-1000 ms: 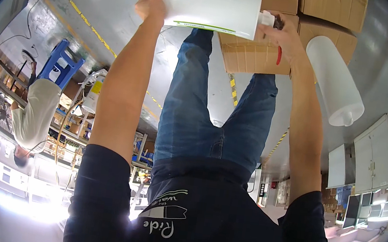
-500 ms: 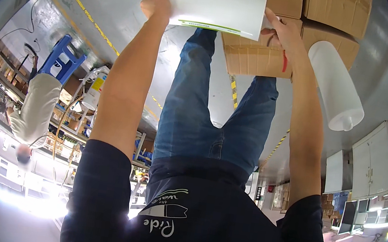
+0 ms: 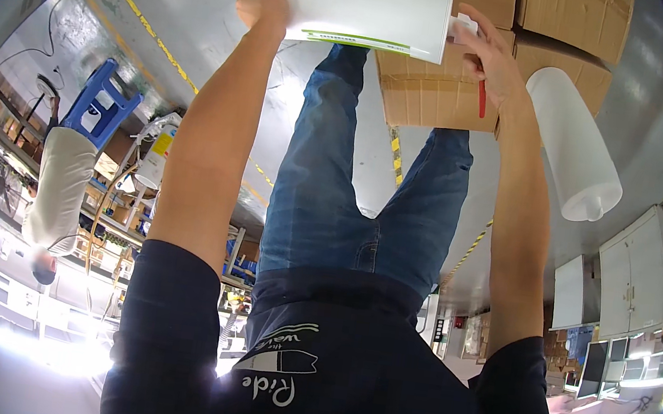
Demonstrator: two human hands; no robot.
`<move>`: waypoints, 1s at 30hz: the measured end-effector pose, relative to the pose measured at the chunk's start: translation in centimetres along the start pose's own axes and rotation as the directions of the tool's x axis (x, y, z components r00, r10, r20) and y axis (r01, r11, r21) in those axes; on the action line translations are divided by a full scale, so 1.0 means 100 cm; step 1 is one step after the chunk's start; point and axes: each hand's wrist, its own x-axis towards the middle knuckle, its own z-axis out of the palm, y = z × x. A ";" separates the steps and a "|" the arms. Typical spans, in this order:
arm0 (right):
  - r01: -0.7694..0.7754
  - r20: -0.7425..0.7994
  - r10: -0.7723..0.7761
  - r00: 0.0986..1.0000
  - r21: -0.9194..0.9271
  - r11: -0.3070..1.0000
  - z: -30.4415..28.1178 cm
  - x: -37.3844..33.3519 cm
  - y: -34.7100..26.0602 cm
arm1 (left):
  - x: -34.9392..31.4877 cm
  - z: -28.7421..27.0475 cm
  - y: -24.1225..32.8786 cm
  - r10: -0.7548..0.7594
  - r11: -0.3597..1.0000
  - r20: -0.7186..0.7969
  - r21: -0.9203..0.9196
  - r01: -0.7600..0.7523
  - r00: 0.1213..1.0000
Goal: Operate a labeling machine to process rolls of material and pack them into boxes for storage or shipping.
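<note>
A large white roll (image 3: 366, 10) with a green printed strip along its lower edge lies crosswise in front of me at the top of the view. My left hand (image 3: 264, 7) grips its left end, thumb pointing up. At the right end, the fingers of my right hand (image 3: 489, 60) are around a small white piece (image 3: 462, 27) beside the roll's edge. A slim red handle (image 3: 482, 99) sticks out below that palm; the rest of this tool is hidden by the hand.
Brown cardboard boxes (image 3: 438, 95) stand behind and below the roll. Another white roll (image 3: 574, 143) is to the right of my right forearm. At the left are a blue stool (image 3: 102, 101) and another person (image 3: 62, 184). White cabinets (image 3: 641, 273) stand at the right.
My right fingers have opened out and shifted slightly away from the roll's end, where the white piece now shows more. The red handle has swung slightly left. My left hand keeps its hold.
</note>
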 end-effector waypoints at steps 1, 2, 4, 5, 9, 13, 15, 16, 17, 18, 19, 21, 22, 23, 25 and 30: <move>-0.022 0.025 0.021 0.999 0.023 0.999 0.000 -0.003 -0.001 | 0.000 -0.001 -0.001 -0.003 1.000 -0.004 0.007 0.003 1.000; -0.020 0.021 0.020 1.000 0.024 1.000 0.000 -0.002 0.000 | 0.000 0.001 -0.001 -0.001 1.000 0.000 0.006 0.001 1.000; 0.133 -0.019 -0.133 0.991 -0.019 0.991 0.000 0.001 0.008 | 0.001 0.004 -0.003 -0.009 1.000 -0.009 -0.012 0.009 1.000; 0.207 -0.035 -0.209 0.977 -0.042 0.977 0.000 0.003 0.011 | 0.002 0.004 -0.004 -0.014 1.000 -0.014 -0.021 0.014 1.000; 0.066 -0.064 -0.075 0.995 -0.131 0.989 0.002 0.010 -0.002 | 0.000 0.000 -0.001 -0.026 0.999 0.017 -0.035 0.027 1.000; -0.040 -0.062 0.032 0.998 -0.133 0.990 -0.001 0.008 0.002 | -0.002 -0.001 0.000 -0.041 0.999 0.058 -0.031 0.042 0.997; 0.193 -0.008 -0.193 0.981 0.001 0.981 -0.004 0.007 0.014 | 0.003 0.005 -0.001 -0.044 0.999 0.046 -0.016 0.045 0.998; 0.303 0.007 -0.305 0.952 0.071 0.950 -0.005 0.007 0.018 | 0.005 0.009 -0.001 -0.046 0.999 0.041 -0.008 0.047 0.998; 0.297 0.014 -0.298 0.954 0.074 0.952 -0.001 0.008 0.015 | 0.008 0.008 -0.001 -0.052 0.999 0.036 -0.002 0.052 0.998; 0.225 -0.026 -0.224 0.974 0.032 0.974 0.003 0.012 0.009 | 0.011 0.006 0.000 -0.060 0.998 0.000 -0.015 0.060 0.998; 0.143 -0.080 -0.144 0.986 -0.011 0.990 0.006 0.014 0.003 | 0.011 0.009 -0.002 -0.072 0.997 -0.021 -0.026 0.071 0.997; -0.028 -0.194 0.012 0.981 -0.082 0.996 0.008 0.017 -0.002 | 0.013 0.014 -0.008 -0.095 0.995 -0.066 -0.049 0.092 0.993; -0.031 -0.194 0.015 0.981 -0.083 0.996 0.007 0.019 0.000 | 0.017 0.017 -0.011 -0.097 0.994 -0.065 -0.047 0.094 0.993; -0.033 -0.163 0.012 0.986 -0.127 0.991 0.004 0.020 0.002 | 0.021 0.018 -0.013 -0.098 0.995 -0.071 -0.036 0.095 0.993; -0.029 -0.098 0.009 0.995 -0.213 0.977 -0.005 0.023 0.005 | 0.029 0.019 -0.018 -0.098 0.995 -0.086 -0.015 0.097 0.991; -0.019 -0.043 0.009 0.999 -0.255 0.967 -0.042 0.060 0.038 | 0.023 0.021 -0.017 -0.105 0.993 -0.038 -0.056 0.103 0.994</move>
